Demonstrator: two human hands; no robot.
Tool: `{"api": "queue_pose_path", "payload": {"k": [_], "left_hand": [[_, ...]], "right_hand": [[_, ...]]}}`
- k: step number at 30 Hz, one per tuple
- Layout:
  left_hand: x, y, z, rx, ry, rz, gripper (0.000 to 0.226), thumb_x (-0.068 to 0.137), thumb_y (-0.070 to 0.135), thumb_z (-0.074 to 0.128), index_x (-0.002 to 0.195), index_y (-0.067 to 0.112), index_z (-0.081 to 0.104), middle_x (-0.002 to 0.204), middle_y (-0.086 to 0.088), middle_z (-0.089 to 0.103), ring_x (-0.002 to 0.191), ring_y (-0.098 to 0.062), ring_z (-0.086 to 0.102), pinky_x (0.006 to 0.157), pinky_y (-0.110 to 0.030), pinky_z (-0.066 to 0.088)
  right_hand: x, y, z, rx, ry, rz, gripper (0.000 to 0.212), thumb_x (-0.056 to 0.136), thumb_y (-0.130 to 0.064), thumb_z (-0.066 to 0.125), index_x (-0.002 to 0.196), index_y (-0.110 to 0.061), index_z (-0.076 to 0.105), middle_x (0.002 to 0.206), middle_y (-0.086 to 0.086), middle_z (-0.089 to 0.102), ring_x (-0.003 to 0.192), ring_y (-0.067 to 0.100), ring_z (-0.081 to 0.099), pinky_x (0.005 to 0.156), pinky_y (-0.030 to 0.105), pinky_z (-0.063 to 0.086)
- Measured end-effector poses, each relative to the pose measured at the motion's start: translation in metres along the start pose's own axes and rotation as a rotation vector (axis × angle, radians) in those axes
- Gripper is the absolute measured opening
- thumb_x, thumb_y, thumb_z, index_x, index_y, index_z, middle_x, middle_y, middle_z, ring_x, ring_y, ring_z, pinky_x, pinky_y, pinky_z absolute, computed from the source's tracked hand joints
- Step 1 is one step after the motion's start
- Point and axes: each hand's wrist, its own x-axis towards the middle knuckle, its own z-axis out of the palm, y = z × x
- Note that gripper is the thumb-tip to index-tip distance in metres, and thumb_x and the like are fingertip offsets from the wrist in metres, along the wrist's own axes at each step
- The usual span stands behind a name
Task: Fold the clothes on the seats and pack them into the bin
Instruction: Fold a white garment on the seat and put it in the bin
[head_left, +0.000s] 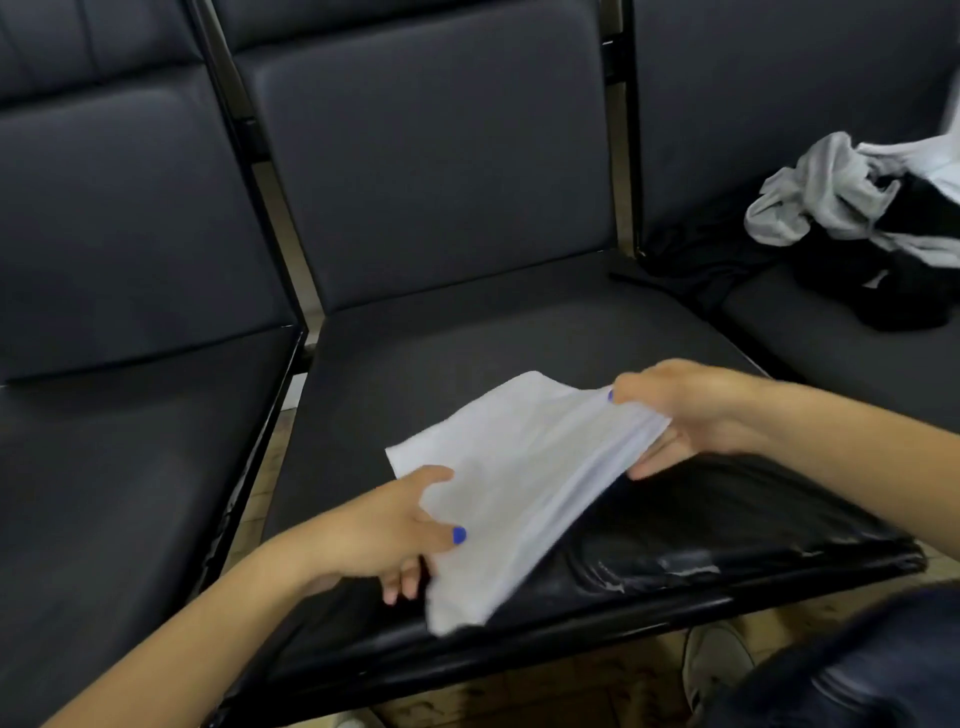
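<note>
Middle seat (467, 364) — dark padded cushion, glossy worn front edge, upright backrest behind. It lies under both hands and extends well beyond them toward the backrest; most of its surface ahead of the hands is bare.

White garment (519, 478) — folded into a flat, roughly rectangular panel, several layers visible along its right edge. Its far corner rests on the cushion ahead of the hands; the near part is lifted and sags between them, the lowest corner hanging past the left hand toward the seat's front edge.

Left hand (400, 530): thumb on top of the cloth, fingers curled beneath, pinching the near-left edge. Blue nail polish visible.

Right hand (691, 410): thumb over and fingers under the bunched right edge, gripping it above the cushion.

Pile of clothes (872, 218) — grey, white and black pieces, crumpled, on the right seat (831, 353), well beyond and to the right of the right hand. Black fabric from it trails toward the gap between seats.

Left seat (130, 441) lies to the left of the left hand, across a metal frame bar.

Below the right forearm: dark trouser leg (857, 670) and a light shoe (717, 665) on the floor.
</note>
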Motion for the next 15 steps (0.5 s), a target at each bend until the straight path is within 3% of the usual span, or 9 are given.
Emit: {"api": "queue_pose_path", "payload": {"k": [3, 5, 7, 9, 11, 13, 15], "left_hand": [[0.002, 0.011, 0.010, 0.121, -0.109, 0.174, 0.049, 0.095, 0.024, 0.055, 0.136, 0.039, 0.033, 0.059, 0.006, 0.061, 0.043, -0.005, 0.049, 0.045, -0.020, 0.041], [0.014, 0.010, 0.011, 0.263, 0.077, 0.272, 0.024, 0.095, 0.028, 0.054, 0.115, 0.040, 0.048, 0.052, 0.010, 0.055, 0.044, -0.004, 0.048, 0.049, -0.020, 0.041], [0.033, 0.006, 0.009, 0.329, 0.345, 0.344, 0.010, 0.095, 0.032, 0.054, 0.103, 0.037, 0.057, 0.060, 0.012, 0.058, 0.056, -0.004, 0.052, 0.059, -0.024, 0.047], [0.053, 0.005, 0.010, 0.308, 0.487, 0.300, 0.025, 0.094, 0.038, 0.052, 0.117, 0.028, 0.057, 0.084, 0.009, 0.063, 0.080, -0.003, 0.057, 0.077, -0.026, 0.047], [0.069, 0.009, 0.012, 0.263, 0.437, 0.169, 0.043, 0.093, 0.051, 0.048, 0.123, 0.021, 0.054, 0.097, 0.007, 0.063, 0.095, -0.009, 0.056, 0.081, -0.025, 0.043], [0.080, 0.013, 0.022, 0.264, 0.351, 0.062, 0.039, 0.089, 0.061, 0.047, 0.100, 0.024, 0.056, 0.090, 0.009, 0.062, 0.091, -0.011, 0.058, 0.078, -0.028, 0.045], [0.088, 0.015, 0.030, 0.361, 0.363, 0.030, 0.033, 0.089, 0.058, 0.049, 0.080, 0.026, 0.046, 0.088, 0.009, 0.058, 0.090, -0.015, 0.055, 0.079, -0.031, 0.040]], "right_hand": [[0.004, 0.009, -0.039, 0.035, 0.273, -0.015, 0.013, 0.091, -0.013, 0.059, 0.094, -0.002, 0.056, 0.076, 0.016, 0.060, 0.065, 0.027, 0.061, 0.055, 0.039, 0.058], [0.005, 0.019, -0.058, 0.051, 0.359, -0.014, 0.018, 0.086, -0.016, 0.068, 0.094, -0.003, 0.057, 0.085, 0.015, 0.062, 0.070, 0.024, 0.061, 0.056, 0.034, 0.055], [0.004, 0.024, -0.068, 0.045, 0.362, 0.021, 0.026, 0.080, -0.019, 0.074, 0.095, -0.004, 0.060, 0.089, 0.013, 0.063, 0.073, 0.022, 0.060, 0.058, 0.031, 0.053], [0.001, 0.025, -0.068, -0.027, 0.334, 0.079, 0.024, 0.076, -0.021, 0.078, 0.087, -0.007, 0.061, 0.077, 0.007, 0.061, 0.063, 0.016, 0.052, 0.053, 0.025, 0.050], [-0.002, 0.026, -0.061, -0.157, 0.285, 0.125, 0.022, 0.075, -0.024, 0.078, 0.074, -0.011, 0.060, 0.067, 0.001, 0.058, 0.055, 0.013, 0.041, 0.048, 0.021, 0.040], [-0.003, 0.028, -0.053, -0.283, 0.240, 0.118, 0.020, 0.077, -0.025, 0.075, 0.073, -0.012, 0.060, 0.071, 0.001, 0.058, 0.058, 0.013, 0.043, 0.049, 0.021, 0.036], [-0.003, 0.030, -0.047, -0.195, 0.211, 0.066, 0.014, 0.086, -0.022, 0.063, 0.092, -0.010, 0.065, 0.091, 0.007, 0.066, 0.075, 0.018, 0.056, 0.060, 0.024, 0.045]]}}
